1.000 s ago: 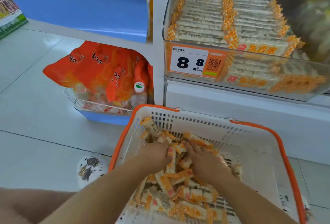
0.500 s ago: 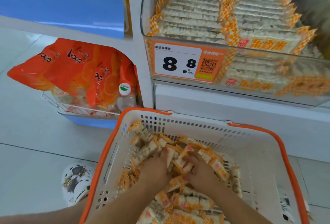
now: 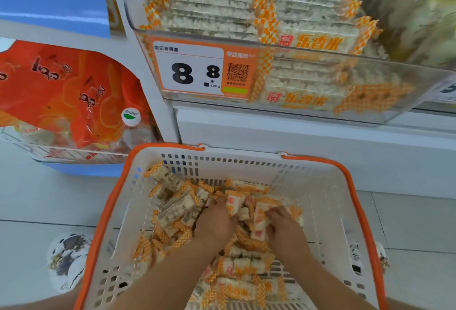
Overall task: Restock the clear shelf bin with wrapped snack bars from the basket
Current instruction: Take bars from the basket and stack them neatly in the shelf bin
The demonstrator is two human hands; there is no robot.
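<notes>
Clear shelf bin [image 3: 370, 114] sat above, already packed with neat rows of bars. White basket with orange rim [image 3: 328, 201] stood on floor just below, loose wrapped snack bars [image 3: 177, 211] heaped inside. Best approach, by judgement: gather bars parallel, lift compact bundle, avoid crushing. Left hand [image 3: 217, 221] and right hand [image 3: 283, 225] reached down side by side, fingers curled into heap, pinching bars between them.

Fingertips of both hands [image 3: 249, 223] buried in snack bars [image 3: 172, 211], basket [image 3: 328, 201] near edge cut off
</notes>
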